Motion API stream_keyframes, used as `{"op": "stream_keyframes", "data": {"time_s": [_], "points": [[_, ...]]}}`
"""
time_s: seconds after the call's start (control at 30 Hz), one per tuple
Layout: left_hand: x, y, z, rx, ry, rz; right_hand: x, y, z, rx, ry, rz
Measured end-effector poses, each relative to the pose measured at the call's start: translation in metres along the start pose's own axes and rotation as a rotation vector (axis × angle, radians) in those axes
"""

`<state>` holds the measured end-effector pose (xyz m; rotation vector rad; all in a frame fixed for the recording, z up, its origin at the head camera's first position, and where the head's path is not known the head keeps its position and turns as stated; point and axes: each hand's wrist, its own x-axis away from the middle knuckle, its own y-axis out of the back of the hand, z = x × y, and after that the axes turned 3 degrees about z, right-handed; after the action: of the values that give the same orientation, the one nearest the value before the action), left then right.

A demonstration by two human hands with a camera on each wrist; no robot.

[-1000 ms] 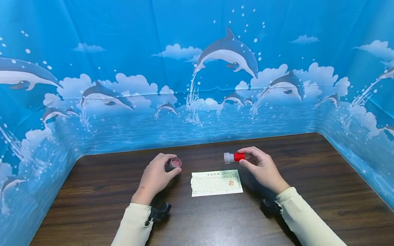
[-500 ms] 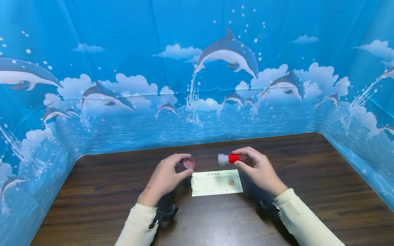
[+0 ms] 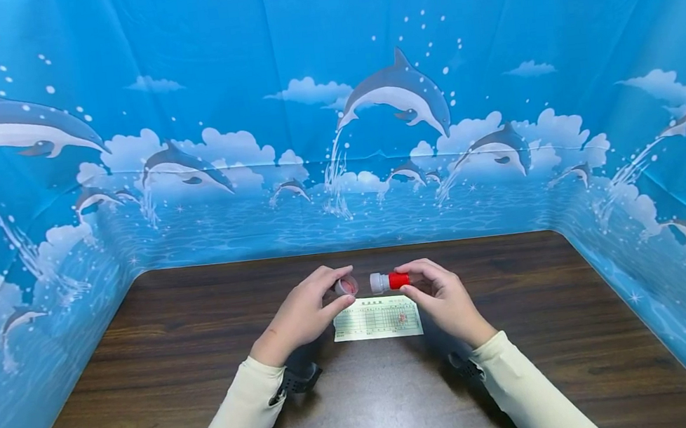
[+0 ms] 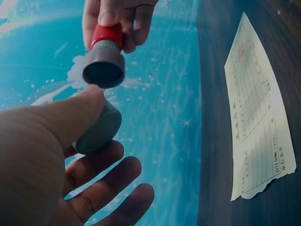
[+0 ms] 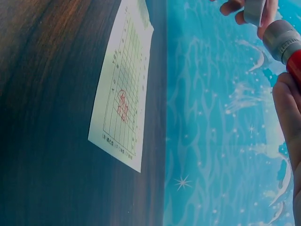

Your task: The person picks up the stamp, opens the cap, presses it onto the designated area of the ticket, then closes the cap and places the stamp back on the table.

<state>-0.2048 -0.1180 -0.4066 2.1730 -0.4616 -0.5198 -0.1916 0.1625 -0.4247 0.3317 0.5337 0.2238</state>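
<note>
My left hand (image 3: 300, 315) pinches a small round stamp cap (image 3: 343, 287) between thumb and fingers. The cap's hollow, reddish mouth faces right. Opposite it, my right hand (image 3: 444, 299) holds a self-inking stamp (image 3: 398, 280) by its red handle. The stamp lies level, its clear grey end pointing left at the cap, with a small gap between them. In the left wrist view, the cap (image 4: 101, 128) and the stamp's dark end (image 4: 104, 73) are close but apart. Below both hands, a pale printed slip (image 3: 368, 323) lies flat, bearing a red stamp mark (image 3: 402, 318).
The dark wooden table (image 3: 146, 378) spreads out around the slip. A blue dolphin-print curtain (image 3: 334, 137) encloses its back and sides. The slip's left edge is torn and ragged.
My left hand has moved right with the cap. My right hand has moved a little left with the stamp, so the gap between them has narrowed. The slip has stayed put.
</note>
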Motion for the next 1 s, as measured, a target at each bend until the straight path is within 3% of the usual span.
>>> {"op": "stream_keyframes", "data": {"time_s": [0.27,0.47,0.7,1.0], "points": [[-0.001,-0.007,-0.004,0.0,0.014,0.031,0.001,-0.002,0.0,0.003,0.039,0.011],[-0.003,-0.01,-0.005,0.038,0.045,0.001,0.001,-0.003,-0.001,-0.001,0.045,0.014],[-0.003,-0.01,-0.009,0.002,0.0,-0.046,0.001,-0.006,-0.002,0.002,0.039,0.021],[-0.001,-0.009,-0.018,-0.059,-0.012,-0.083,0.002,-0.009,0.002,0.006,0.042,0.03]]}}
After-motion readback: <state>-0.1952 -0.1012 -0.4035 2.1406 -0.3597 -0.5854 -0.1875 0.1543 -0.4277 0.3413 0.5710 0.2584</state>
